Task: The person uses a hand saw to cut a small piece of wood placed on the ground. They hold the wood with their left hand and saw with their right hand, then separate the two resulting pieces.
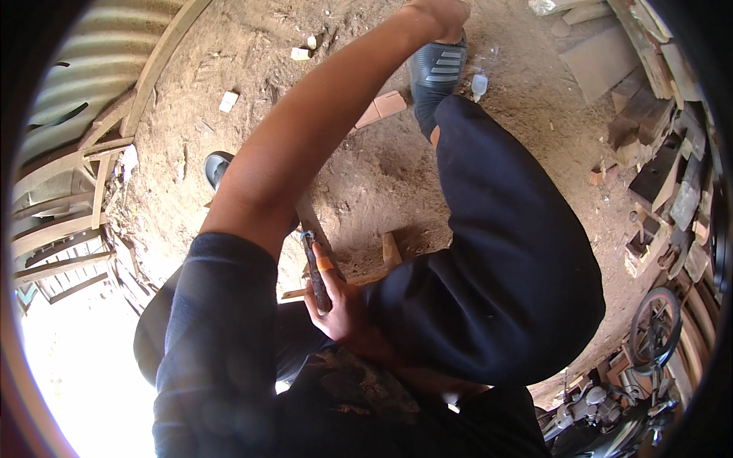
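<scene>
My left hand (443,19) reaches to the top edge of the view, at the grey striped shoe (439,65) on my raised right leg; its fingers are mostly hidden. Lower in the middle, my right hand (336,309) grips a dark, narrow hand tool (321,298) with a bit of blue at its upper end. An orange band is round one finger. The tool lies along a long brownish piece (307,210), partly hidden by my left forearm. A short wooden block (391,252) lies on the ground beside it.
Pink bricks (378,111), small pale chunks (229,101) and a clear plastic bottle (479,86) lie on the dirt. Stacked boards and rubble (657,183) line the right side, with a bicycle wheel (655,328) and motorbike (595,404) below. Corrugated sheeting (99,61) and wooden framing are at left.
</scene>
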Demonstrator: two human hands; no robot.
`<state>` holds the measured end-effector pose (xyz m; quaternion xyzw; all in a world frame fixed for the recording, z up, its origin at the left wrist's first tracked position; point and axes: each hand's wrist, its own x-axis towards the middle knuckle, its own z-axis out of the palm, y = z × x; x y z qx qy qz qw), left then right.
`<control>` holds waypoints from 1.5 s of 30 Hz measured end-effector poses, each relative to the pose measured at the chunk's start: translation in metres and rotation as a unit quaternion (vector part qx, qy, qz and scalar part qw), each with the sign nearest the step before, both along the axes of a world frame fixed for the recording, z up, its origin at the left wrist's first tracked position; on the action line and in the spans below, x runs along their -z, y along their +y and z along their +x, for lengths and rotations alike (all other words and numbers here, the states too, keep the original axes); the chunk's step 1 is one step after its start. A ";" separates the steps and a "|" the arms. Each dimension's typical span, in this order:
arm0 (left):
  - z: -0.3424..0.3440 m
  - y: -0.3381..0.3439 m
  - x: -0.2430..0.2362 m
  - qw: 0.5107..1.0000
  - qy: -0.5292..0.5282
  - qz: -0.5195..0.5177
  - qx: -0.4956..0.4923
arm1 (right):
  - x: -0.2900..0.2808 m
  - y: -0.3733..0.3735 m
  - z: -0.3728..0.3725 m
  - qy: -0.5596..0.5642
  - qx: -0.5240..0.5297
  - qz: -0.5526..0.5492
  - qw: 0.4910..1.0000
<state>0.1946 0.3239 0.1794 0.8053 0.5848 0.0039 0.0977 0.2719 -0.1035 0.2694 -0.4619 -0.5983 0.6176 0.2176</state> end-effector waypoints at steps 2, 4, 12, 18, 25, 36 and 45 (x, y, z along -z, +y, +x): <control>0.006 -0.001 -0.004 0.999 0.030 0.018 0.008 | 0.000 0.000 0.000 -0.001 -0.003 0.014 1.000; 0.021 -0.007 -0.012 0.999 0.030 0.032 0.006 | 0.002 0.001 0.000 -0.009 -0.003 0.017 1.000; 0.024 -0.047 -0.019 0.994 -0.041 0.097 -0.013 | 0.002 -0.003 -0.002 -0.004 -0.001 0.063 0.998; -0.112 -0.080 -0.053 0.981 -0.150 0.052 -0.114 | -0.009 0.017 0.016 -0.003 0.034 -0.005 0.999; -0.225 -0.250 0.011 0.939 -0.053 -0.292 -0.175 | -0.002 0.033 0.030 -0.042 0.055 0.071 0.995; -0.159 -0.305 0.086 0.908 -0.040 -0.227 -0.349 | -0.005 0.032 0.022 -0.044 0.024 0.019 0.999; -0.161 -0.308 0.097 0.929 -0.004 -0.171 -0.329 | -0.019 0.018 0.012 -0.048 0.008 -0.037 0.998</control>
